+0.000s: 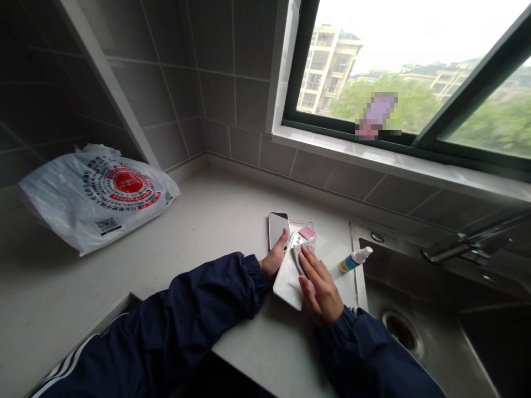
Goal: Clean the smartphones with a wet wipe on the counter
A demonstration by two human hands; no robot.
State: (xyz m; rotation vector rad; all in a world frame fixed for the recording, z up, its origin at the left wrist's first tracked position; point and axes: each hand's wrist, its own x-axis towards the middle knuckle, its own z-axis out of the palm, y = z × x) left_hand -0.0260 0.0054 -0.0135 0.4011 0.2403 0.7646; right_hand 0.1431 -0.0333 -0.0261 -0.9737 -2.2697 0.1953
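Observation:
Over the countertop, my left hand (274, 260) holds a pale, flat phone case (286, 286) by its left edge, thumb pointing up and the other fingers hidden beneath. Round camera openings show at the case's top end. With fingers nearly straight, my right hand (321, 287) presses a thin white wipe (296, 264) against the face of the case. Just beyond my left thumb lies a phone (277, 228) with a glossy, reflecting surface. A small pink packet (306, 232) is at the far end of the case. Right of my right hand is a white-capped spray bottle (352, 261) with a blue and yellow label.
A white plastic bag (99, 193) with red and black print sits at the left on the pale countertop (199, 215). At the right is a steel sink (385, 293) with a faucet (456, 243). A window (398, 66) stands above the tiled wall.

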